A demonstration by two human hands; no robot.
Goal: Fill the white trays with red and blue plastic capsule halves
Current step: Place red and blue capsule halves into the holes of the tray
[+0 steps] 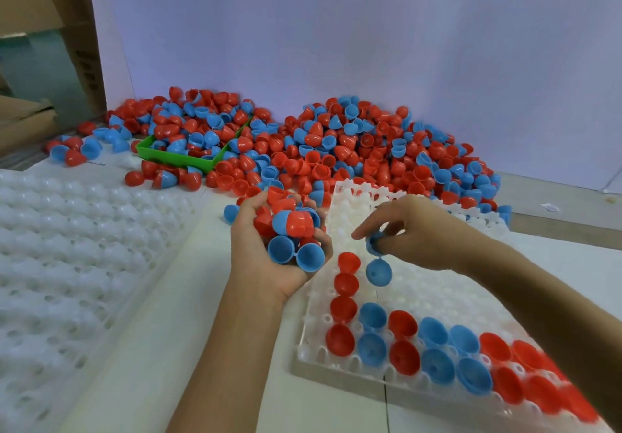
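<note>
Here, we see right hand (407, 227) pinching hinged blue capsule pair (377, 264), lower half dangling just above empty socket of white tray (434, 294) at 5 o'clock on bench (208, 348). Left hand (272, 244) cupped round reserve of capsule halves (292, 230). We advise: lower dome-down, centre over socket beside red column, press until seated. Tray's near rows filled, rest bare. Loose pile (370, 149) at 12 o'clock, green bin (181, 158) at 11, spare trays (74, 247) at 9; pale wall (336, 28) behind.
</note>
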